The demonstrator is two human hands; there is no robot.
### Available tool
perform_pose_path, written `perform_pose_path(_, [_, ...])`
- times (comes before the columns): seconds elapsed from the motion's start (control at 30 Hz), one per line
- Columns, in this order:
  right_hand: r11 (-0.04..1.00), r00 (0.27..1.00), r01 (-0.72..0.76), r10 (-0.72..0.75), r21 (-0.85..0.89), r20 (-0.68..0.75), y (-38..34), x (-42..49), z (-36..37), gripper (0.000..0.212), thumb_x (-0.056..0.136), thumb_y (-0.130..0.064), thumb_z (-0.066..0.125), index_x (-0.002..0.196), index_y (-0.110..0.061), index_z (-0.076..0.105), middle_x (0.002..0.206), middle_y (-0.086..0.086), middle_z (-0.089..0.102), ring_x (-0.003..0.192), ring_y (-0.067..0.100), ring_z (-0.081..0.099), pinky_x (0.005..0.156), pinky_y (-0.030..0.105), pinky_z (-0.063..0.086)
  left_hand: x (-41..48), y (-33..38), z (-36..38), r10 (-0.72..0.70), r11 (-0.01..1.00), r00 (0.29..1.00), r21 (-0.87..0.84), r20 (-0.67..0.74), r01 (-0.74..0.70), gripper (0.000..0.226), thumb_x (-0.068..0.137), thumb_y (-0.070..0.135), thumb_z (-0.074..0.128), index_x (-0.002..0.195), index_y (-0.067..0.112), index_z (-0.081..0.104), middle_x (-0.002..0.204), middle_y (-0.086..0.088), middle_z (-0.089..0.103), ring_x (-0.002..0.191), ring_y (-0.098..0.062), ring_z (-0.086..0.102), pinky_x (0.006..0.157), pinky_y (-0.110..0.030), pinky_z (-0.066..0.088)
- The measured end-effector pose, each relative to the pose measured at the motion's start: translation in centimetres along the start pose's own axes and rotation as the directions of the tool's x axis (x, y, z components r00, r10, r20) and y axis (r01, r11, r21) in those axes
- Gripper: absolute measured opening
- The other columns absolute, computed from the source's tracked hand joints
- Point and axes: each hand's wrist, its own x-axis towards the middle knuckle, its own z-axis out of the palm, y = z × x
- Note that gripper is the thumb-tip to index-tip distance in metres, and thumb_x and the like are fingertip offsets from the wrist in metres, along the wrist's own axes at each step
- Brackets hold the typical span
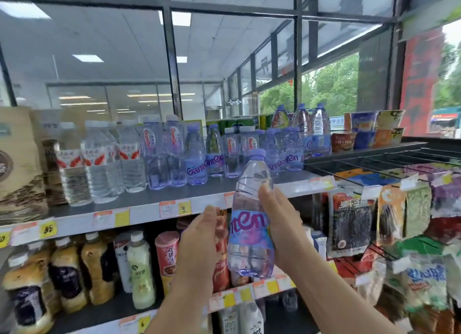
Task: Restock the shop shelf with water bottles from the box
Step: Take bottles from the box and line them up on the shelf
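Bottle (249,233) upright in right hand (282,228)

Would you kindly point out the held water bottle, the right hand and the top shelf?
held water bottle (249,231): head view, on its blue label.
right hand (282,228): head view, on the back of the hand.
top shelf (179,196): head view, on its bare grey surface.

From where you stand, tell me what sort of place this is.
Most likely a small convenience shop. The shelf carries price tags along its front edge, rows of water bottles stand on it, and snack packets hang to the right. The right hand holds one more bottle.
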Motion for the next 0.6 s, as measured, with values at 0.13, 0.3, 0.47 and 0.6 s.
perform_pose_path(0.13, [0.999,0.999,0.007,-0.005,-0.036,0.051,-0.7,3.3,-1.7,0.054,0.072,-0.041,0.073,0.115,-0.014,0.056,0.086,0.008,0.075,0.076,0.027,0.075,0.059,0.035,0.058,2.4,1.2,1.4,0.072,0.997,0.994,0.006,-0.087,-0.072,0.038,0.098,0.051,0.045,0.114,0.024,0.067,0.114,0.001,0.068,0.105,-0.023,0.065,0.086,-0.044,0.044])
perform_pose_path(0.3, [0.974,0.997,0.064,-0.054,-0.216,0.051,-1.6,9.1,-1.3,0.102,0.052,-0.069,0.085,0.135,-0.027,0.046,0.126,0.004,0.064,0.108,0.03,0.068,0.09,0.055,0.055,4.9,2.8,1.4,0.138,0.99,0.98,0.034,-0.141,-0.135,0.046,0.094,0.054,0.044,0.121,0.023,0.065,0.115,0.004,0.069,0.105,-0.018,0.066,0.091,-0.047,0.042])
perform_pose_path(0.47, [0.916,0.975,0.216,-0.188,-0.338,0.114,-2.5,16.1,1.6,0.062,0.074,-0.041,0.082,0.127,-0.025,0.052,0.103,0.002,0.073,0.093,0.021,0.073,0.086,0.053,0.057,8.3,4.7,-1.4,0.195,0.98,0.965,0.071,-0.174,-0.185,0.042,0.096,0.053,0.042,0.118,0.025,0.065,0.112,0.004,0.069,0.102,-0.016,0.066,0.084,-0.043,0.045])
perform_pose_path(0.6, [0.934,0.985,0.167,-0.142,-0.317,0.099,-0.8,21.1,3.6,0.062,0.06,-0.047,0.087,0.113,-0.03,0.059,0.109,0.011,0.071,0.092,0.028,0.071,0.08,0.052,0.058,11.9,5.8,-4.1,0.228,0.973,0.964,0.08,-0.136,-0.219,0.039,0.097,0.055,0.04,0.115,0.029,0.063,0.116,0.005,0.068,0.105,-0.017,0.065,0.089,-0.046,0.043])
